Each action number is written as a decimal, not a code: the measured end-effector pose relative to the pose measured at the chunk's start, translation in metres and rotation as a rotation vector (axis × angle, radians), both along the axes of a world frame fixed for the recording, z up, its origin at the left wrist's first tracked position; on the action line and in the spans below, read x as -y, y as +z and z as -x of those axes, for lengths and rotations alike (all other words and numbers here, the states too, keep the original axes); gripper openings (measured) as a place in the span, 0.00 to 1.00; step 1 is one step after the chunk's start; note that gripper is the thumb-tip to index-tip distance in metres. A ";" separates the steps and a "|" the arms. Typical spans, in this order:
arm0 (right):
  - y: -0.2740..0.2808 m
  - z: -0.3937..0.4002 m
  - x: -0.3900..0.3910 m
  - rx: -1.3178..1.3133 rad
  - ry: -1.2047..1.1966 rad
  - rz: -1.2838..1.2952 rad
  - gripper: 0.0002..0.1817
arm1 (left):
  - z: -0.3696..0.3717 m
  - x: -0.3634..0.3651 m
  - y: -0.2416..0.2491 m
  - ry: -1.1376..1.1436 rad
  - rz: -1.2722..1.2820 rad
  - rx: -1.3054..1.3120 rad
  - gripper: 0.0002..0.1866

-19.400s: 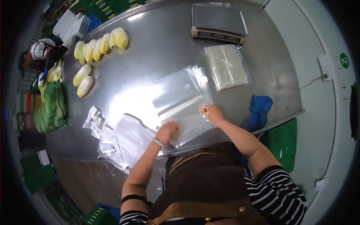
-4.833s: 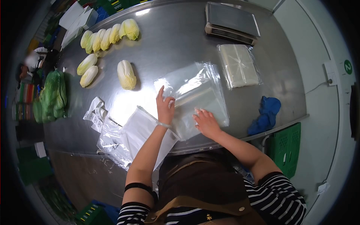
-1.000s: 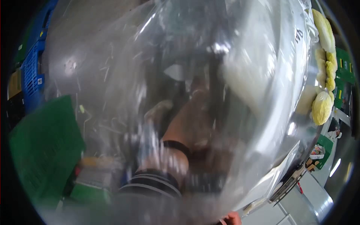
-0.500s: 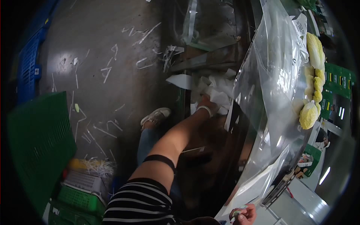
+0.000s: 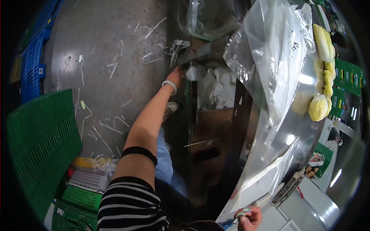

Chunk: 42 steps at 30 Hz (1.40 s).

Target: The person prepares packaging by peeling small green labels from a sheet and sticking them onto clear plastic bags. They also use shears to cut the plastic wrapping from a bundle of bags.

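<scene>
Your left arm is stretched out long and low, elbow nearly straight, striped sleeve at the near end, black band round the upper arm and pale bracelet at the wrist. Your left hand is out over the floor, beside the worktop's underside; its fingers are blurred, so can't tell if they're spread or gripping. Just right of that hand: a pale piece, smeared, roundish, outline unclear; can't tell whether you're touching it. Farther right, crumpled white material lies bunched and folded under the worktop.

Your right hand is curled at the bottom of the view, fingers bent in, thumb up against a small printed piece that you're holding. That piece is light with green marks, partly covered by your fingers; print too small to read.

Up and right from your left hand, clear plastic sits loose, wrinkled and shiny, at the worktop edge. Past it, well apart from your left hand, yellowish cabbages. Left of that hand, white strips lie scattered across the floor.
</scene>
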State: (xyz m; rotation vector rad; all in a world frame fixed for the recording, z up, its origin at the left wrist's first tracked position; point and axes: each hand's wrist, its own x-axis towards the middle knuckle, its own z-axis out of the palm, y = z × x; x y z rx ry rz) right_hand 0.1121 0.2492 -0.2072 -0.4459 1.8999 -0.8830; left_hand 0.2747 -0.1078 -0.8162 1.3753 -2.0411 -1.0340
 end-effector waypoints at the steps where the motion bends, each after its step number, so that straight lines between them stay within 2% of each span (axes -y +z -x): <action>1: 0.001 -0.001 -0.001 -0.009 -0.020 0.032 0.19 | 0.002 0.005 0.022 0.094 0.047 -0.097 0.21; 2: 0.002 -0.001 -0.001 -0.016 -0.039 0.072 0.19 | 0.007 0.005 0.047 0.179 0.019 -0.025 0.18; 4: 0.002 0.001 0.000 -0.014 -0.059 0.085 0.19 | 0.011 0.011 0.168 0.340 -0.054 0.114 0.12; 5: 0.002 0.000 -0.001 -0.012 -0.072 0.087 0.19 | 0.025 0.006 0.200 0.374 0.024 -0.072 0.07; 6: 0.003 0.001 -0.004 -0.029 -0.056 0.042 0.19 | 0.052 -0.001 0.177 0.285 0.009 -0.147 0.11; 7: 0.004 0.003 -0.007 -0.050 -0.042 -0.005 0.20 | 0.078 -0.009 0.173 0.201 -0.021 -0.129 0.10; 10: 0.006 -0.005 -0.004 -0.086 -0.026 -0.002 0.20 | 0.124 -0.029 0.153 0.068 -0.108 0.074 0.09; 12: 0.007 -0.011 0.005 -0.119 -0.059 0.055 0.19 | 0.103 -0.044 0.130 0.055 -0.124 0.123 0.09; 13: 0.014 -0.010 0.000 -0.084 -0.104 -0.041 0.23 | 0.087 -0.050 0.123 0.052 -0.131 0.138 0.09; 14: 0.020 -0.009 0.017 -0.054 0.107 -0.023 0.17 | 0.071 -0.056 0.120 0.047 -0.130 0.148 0.09; 16: 0.021 -0.004 0.014 0.147 0.040 -0.074 0.18 | 0.032 -0.069 0.117 0.044 -0.132 0.147 0.09; 18: 0.020 0.000 0.006 0.239 -0.042 -0.110 0.18 | -0.002 -0.074 0.128 0.040 -0.151 0.120 0.09; 20: 0.018 0.009 -0.005 0.352 -0.225 -0.204 0.17 | -0.042 -0.078 0.146 0.096 -0.307 -0.024 0.09; 22: 0.010 0.020 -0.021 0.276 -0.300 -0.167 0.14 | -0.078 -0.086 0.183 0.267 -0.692 -0.431 0.09; 23: 0.006 0.025 -0.026 0.232 -0.394 -0.170 0.13 | -0.094 -0.094 0.217 0.259 -0.726 -0.501 0.09; 24: 0.002 0.031 -0.031 0.189 -0.488 -0.179 0.12 | -0.092 -0.097 0.276 -0.125 -0.090 -0.115 0.10; 25: -0.003 0.037 -0.038 0.147 -0.549 -0.182 0.11 | -0.076 -0.105 0.336 -0.070 -0.175 -0.118 0.08; 27: -0.014 0.049 -0.055 0.058 -0.638 -0.187 0.11 | -0.087 -0.116 0.396 -0.081 -0.349 0.075 0.11; 29: -0.026 0.059 -0.069 -0.006 -0.714 -0.161 0.12 | -0.074 -0.126 0.454 -0.145 -0.276 0.114 0.11; 32: -0.040 0.073 -0.074 -0.015 -0.807 -0.090 0.12 | 0.001 -0.131 0.544 -0.658 0.021 -0.230 0.08; 34: -0.041 0.082 -0.062 0.008 -0.822 -0.093 0.13 | 0.056 -0.127 0.562 -0.921 -0.029 -0.258 0.06; 37: -0.062 0.084 -0.053 -0.140 -0.754 -0.211 0.13 | 0.141 -0.128 0.564 -1.258 0.065 -0.225 0.09; 40: -0.085 0.087 -0.064 -0.769 -0.366 -0.384 0.13 | 0.187 -0.140 0.551 -1.592 0.140 -0.166 0.11; 41: -0.083 0.089 -0.067 -0.762 -0.355 -0.490 0.14 | 0.195 -0.145 0.541 -1.697 0.181 -0.143 0.12; 42: -0.072 0.092 -0.066 -0.751 -0.344 -0.595 0.14 | 0.199 -0.148 0.530 -1.697 0.170 -0.133 0.12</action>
